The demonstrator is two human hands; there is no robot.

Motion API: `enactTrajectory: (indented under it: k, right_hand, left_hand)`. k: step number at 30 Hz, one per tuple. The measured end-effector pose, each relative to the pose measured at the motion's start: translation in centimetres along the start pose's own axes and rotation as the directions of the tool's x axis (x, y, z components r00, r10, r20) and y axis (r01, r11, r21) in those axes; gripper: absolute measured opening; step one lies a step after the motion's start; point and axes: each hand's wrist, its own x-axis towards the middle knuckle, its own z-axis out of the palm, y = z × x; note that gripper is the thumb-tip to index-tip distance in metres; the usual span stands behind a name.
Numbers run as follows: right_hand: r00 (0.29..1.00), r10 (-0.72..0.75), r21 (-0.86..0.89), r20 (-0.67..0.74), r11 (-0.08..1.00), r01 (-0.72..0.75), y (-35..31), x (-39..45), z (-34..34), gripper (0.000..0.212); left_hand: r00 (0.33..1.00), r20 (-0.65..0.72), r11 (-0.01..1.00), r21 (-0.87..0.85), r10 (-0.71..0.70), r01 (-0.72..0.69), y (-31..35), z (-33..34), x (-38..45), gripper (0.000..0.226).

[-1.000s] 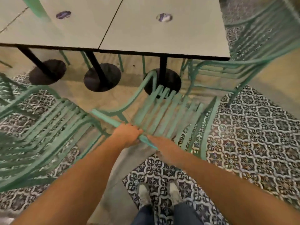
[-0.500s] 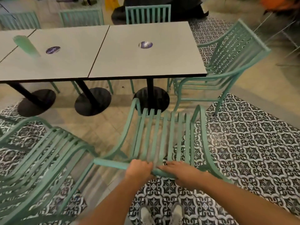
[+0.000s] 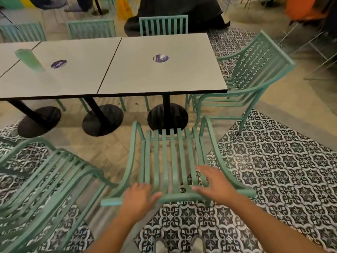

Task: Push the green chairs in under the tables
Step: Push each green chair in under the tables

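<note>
Both hands' grip loose on chair (image 3: 171, 161) — table pedestal (image 3: 167, 117) ahead.

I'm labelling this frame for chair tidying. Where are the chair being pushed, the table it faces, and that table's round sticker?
middle chair (image 3: 170, 157): head view, seat slats.
right table (image 3: 164, 77): head view, bare top.
sticker (image 3: 160, 58): head view, its centre.

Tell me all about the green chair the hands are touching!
The green chair looks like painted metal, with long slats running from back to seat and curved armrests. It stands upright on the floor, facing the right table but not yet under it. The left hand and right hand rest on its top rail, fingers spread.
</note>
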Motion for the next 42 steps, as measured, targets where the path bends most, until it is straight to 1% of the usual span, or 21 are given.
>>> enactTrajectory:
  k: [1, 2, 3, 4, 5, 6, 7, 8, 9, 10, 13, 15, 17, 19, 22, 24, 27, 30, 35, 40, 42]
  right_hand:
    - [0.975, 0.147, 0.088, -0.165, 0.987, -0.134, 1.4, -0.3, -0.4, 0.074]
    - [0.894, 0.334, 0.213, -0.3, 0.936, -0.279, 2.6, -0.8, -1.0, 0.074]
    - [0.767, 0.527, 0.392, -0.366, 0.835, -0.386, 3.8, -1.3, -1.8, 0.079]
    - [0.634, 0.708, 0.614, -0.31, 0.658, -0.435, 5.0, -1.8, -2.4, 0.081]
    - [0.536, 0.834, 0.798, -0.132, 0.41, -0.441, 5.7, -2.1, -2.9, 0.075]
    - [0.494, 0.864, 0.894, 0.095, 0.144, -0.424, 6.4, -2.4, -3.0, 0.061]
    - [0.497, 0.822, 0.914, 0.278, -0.067, -0.4, 6.9, -2.6, -3.0, 0.044]
    - [0.502, 0.779, 0.898, 0.376, -0.173, -0.403, 7.5, -2.5, -2.6, 0.029]
    - [0.498, 0.761, 0.886, 0.415, -0.215, -0.41, 8.1, -2.3, -2.0, 0.022]
    - [0.476, 0.775, 0.88, 0.417, -0.213, -0.425, 8.7, -2.2, -1.4, 0.018]
    - [0.453, 0.799, 0.884, 0.395, -0.197, -0.423, 8.7, -1.1, -0.8, 0.01]
    - [0.437, 0.815, 0.88, 0.38, -0.172, -0.443, 8.1, -0.8, -1.1, 0.008]
    - [0.445, 0.815, 0.878, 0.37, -0.15, -0.455, 7.5, -0.1, -0.9, 0.009]
    - [0.461, 0.808, 0.889, 0.366, -0.157, -0.43, 6.9, 0.6, -0.3, 0.014]
    - [0.478, 0.805, 0.894, 0.351, -0.136, -0.427, 5.6, 1.5, 0.7, 0.005]
    - [0.487, 0.8, 0.897, 0.349, -0.135, -0.421, 5.4, 2.4, 1.5, 0.008]
    - [0.488, 0.802, 0.896, 0.344, -0.125, -0.425, 4.3, 3.6, 1.8, 0.004]
    - [0.478, 0.817, 0.906, 0.323, -0.121, -0.406, 2.2, 4.8, 1.5, 0.007]
    - [0.517, 0.8, 0.919, 0.305, -0.103, -0.382, 0.7, 7.6, 1.4, 0.009]
    - [0.519, 0.809, 0.925, 0.277, -0.078, -0.373, -0.6, 10.5, 1.1, 0.011]
    - [0.519, 0.805, 0.919, 0.285, -0.076, -0.386, -1.0, 11.4, 1.1, 0.007]
  left_hand:
    - [0.987, -0.12, 0.995, -0.032, -0.103, 0.1, -2.0, 0.0, -0.2, 0.079]
    - [0.948, -0.22, 0.973, -0.074, -0.231, 0.22, -4.1, 0.0, -0.4, 0.071]
    - [0.883, -0.265, 0.92, -0.16, -0.388, 0.357, -6.0, -0.1, -0.8, 0.065]
    - [0.797, -0.221, 0.815, -0.308, -0.562, 0.49, -7.7, 0.0, -1.0, 0.062]
    - [0.704, -0.071, 0.634, -0.504, -0.707, 0.586, -9.0, -0.1, -1.1, 0.062]
    - [0.63, 0.148, 0.377, -0.69, -0.762, 0.618, -9.6, -0.3, -1.2, 0.061]
    - [0.605, 0.357, 0.1, -0.8, -0.712, 0.591, -9.7, -0.3, -1.2, 0.055]
    - [0.614, 0.539, -0.147, -0.808, -0.576, 0.571, -9.4, -0.4, -1.2, 0.045]
    - [0.638, 0.615, -0.291, -0.786, -0.463, 0.546, -9.3, -0.2, -1.1, 0.033]
    - [0.649, 0.635, -0.358, -0.772, -0.418, 0.525, -9.1, 0.1, -0.9, 0.025]
    - [0.651, 0.629, -0.419, -0.775, -0.426, 0.474, -9.7, 0.4, 0.0, 0.021]
    - [0.625, 0.645, -0.472, -0.758, -0.441, 0.449, -10.2, 0.0, 0.3, 0.016]
    - [0.611, 0.66, -0.496, -0.744, -0.437, 0.448, -10.8, -0.7, 0.3, 0.008]
    - [0.614, 0.655, -0.485, -0.749, -0.441, 0.451, -11.5, -1.2, 0.3, 0.008]
    - [0.617, 0.639, -0.443, -0.767, -0.46, 0.464, -13.2, -1.9, 0.6, 0.007]
    - [0.619, 0.63, -0.426, -0.775, -0.47, 0.466, -14.3, -2.1, 1.0, 0.01]
    - [0.617, 0.632, -0.444, -0.773, -0.469, 0.454, -15.9, -2.7, 1.7, 0.012]
    - [0.62, 0.632, -0.454, -0.771, -0.464, 0.446, -17.6, -3.3, 2.9, 0.012]
    - [0.628, 0.634, -0.481, -0.766, -0.451, 0.427, -19.4, -4.7, 5.0, 0.009]
    - [0.64, 0.608, -0.462, -0.787, -0.469, 0.409, -21.8, -5.3, 7.5, 0.016]
    - [0.651, 0.592, -0.453, -0.799, -0.475, 0.396, -22.5, -5.5, 8.4, 0.015]
